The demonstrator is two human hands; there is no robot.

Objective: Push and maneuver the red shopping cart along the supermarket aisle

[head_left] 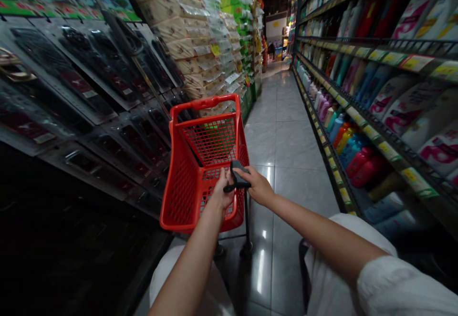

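Grasping a black object (239, 177) at the centre of the frame, pinched in the right hand (260, 186) and held at its left side by the left hand (223, 189). Seen against the right side of a red cart (179, 187) on a grey floor (304, 149). Flanked by shelves (379, 53) at frame right and hanging packages (77, 75) at upper left.

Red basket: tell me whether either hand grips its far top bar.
No, the left hand and right hand are both at a black object, apart from the far top bar.
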